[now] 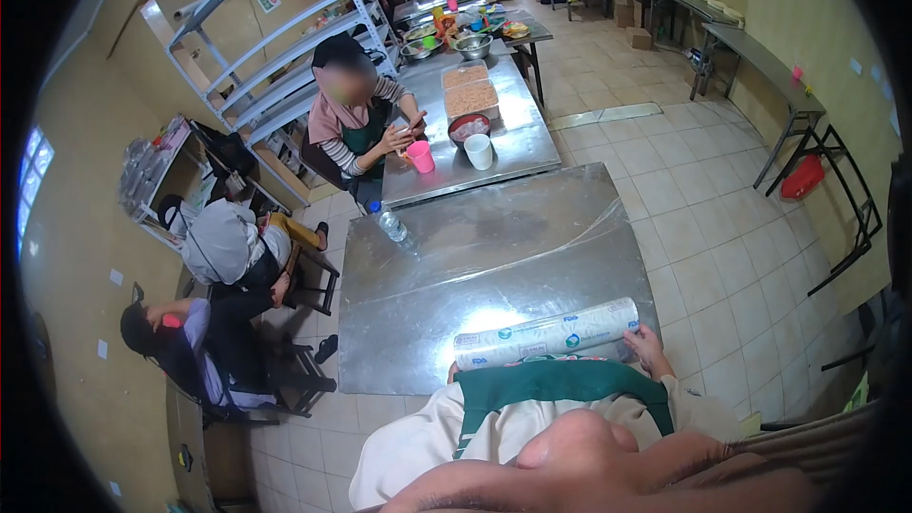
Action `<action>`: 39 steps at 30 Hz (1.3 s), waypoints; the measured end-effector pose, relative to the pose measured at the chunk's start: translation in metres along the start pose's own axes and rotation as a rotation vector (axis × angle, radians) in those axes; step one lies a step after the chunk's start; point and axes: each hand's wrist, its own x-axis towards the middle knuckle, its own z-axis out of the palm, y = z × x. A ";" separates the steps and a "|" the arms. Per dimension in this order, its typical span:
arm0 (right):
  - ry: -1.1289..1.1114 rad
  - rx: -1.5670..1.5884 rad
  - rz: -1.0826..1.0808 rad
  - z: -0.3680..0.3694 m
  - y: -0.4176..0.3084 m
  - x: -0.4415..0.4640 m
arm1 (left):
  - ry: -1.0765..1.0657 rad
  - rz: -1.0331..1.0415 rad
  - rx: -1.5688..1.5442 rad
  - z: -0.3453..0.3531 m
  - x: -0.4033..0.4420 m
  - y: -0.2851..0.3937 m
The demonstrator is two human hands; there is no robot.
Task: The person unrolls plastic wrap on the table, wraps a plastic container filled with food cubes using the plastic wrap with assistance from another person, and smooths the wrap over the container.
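Observation:
A white and blue printed roll (546,334) lies along the near edge of the metal table (475,271), slightly tilted up to the right. My right hand (650,351) grips its right end, fingertips on the roll's rim. Of my left hand (452,372) only a sliver shows by the roll's left end; its fingers are mostly hidden. A curved, shiny line, perhaps the edge of clear film, crosses the tabletop. Green apron cloth (551,388) shows just below the roll.
A water bottle (390,223) stands at the table's far left. Beyond, a second metal table (518,147) holds a pink cup (420,157), a white cup (479,152) and food trays (471,100). One person sits beside it; two more sit at the left.

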 end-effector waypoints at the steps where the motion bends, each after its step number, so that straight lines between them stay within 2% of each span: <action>1: 0.003 0.000 0.004 0.006 -0.005 0.000 | 0.007 0.003 0.015 0.005 0.005 0.009; 3: 0.053 -0.177 -0.163 0.015 -0.018 0.003 | 0.021 -0.005 0.046 0.009 0.002 0.015; 5: 0.120 -0.276 -0.208 0.015 -0.014 0.021 | 0.000 -0.282 0.095 0.000 0.022 0.028; 7: 0.200 -0.369 -0.240 0.028 -0.022 0.024 | 0.101 -0.076 0.152 0.002 0.031 0.035; 9: 0.405 -0.583 -0.449 0.047 -0.032 0.019 | 0.197 0.127 0.143 0.011 0.041 0.033; 11: 0.480 -0.726 -0.754 0.066 -0.050 0.013 | 0.310 0.313 0.393 0.021 0.036 0.063; 12: 0.476 -0.737 -0.732 0.071 -0.058 0.009 | 0.301 0.292 0.402 0.022 0.034 0.074; 14: 0.248 -1.311 -0.914 0.078 -0.069 0.002 | 0.159 0.497 0.763 0.021 0.029 0.088; 15: 0.241 -1.316 -0.901 0.080 -0.066 0.001 | 0.151 0.486 0.766 0.022 0.026 0.089; 17: 0.020 -1.383 -0.859 0.085 -0.059 -0.001 | -0.092 0.643 1.015 0.024 0.021 0.088; 19: -0.072 -1.314 -0.889 0.094 -0.059 -0.009 | -0.095 0.643 0.994 0.023 0.017 0.084; 21: -0.162 -1.238 -0.913 0.101 -0.054 -0.015 | -0.098 0.759 1.025 0.019 0.012 0.081; 23: -0.310 -1.186 -1.028 0.107 -0.046 -0.019 | -0.113 0.785 0.969 0.020 0.010 0.079; 26: -0.377 -1.237 -1.099 0.116 -0.032 -0.022 | -0.155 0.819 0.915 0.020 0.008 0.077; 30: -0.402 -1.326 -1.073 0.125 -0.043 -0.032 | -0.197 0.856 0.892 0.028 0.012 0.079; 33: -0.306 -1.365 -1.020 0.129 -0.038 -0.026 | -0.190 0.917 0.935 0.040 0.017 0.092; 35: -0.215 -1.257 -0.945 0.134 -0.037 -0.016 | -0.196 0.938 0.977 0.044 0.025 0.096; 39: -0.213 -1.242 -0.895 0.141 -0.052 -0.002 | -0.248 0.923 1.026 0.050 0.041 0.105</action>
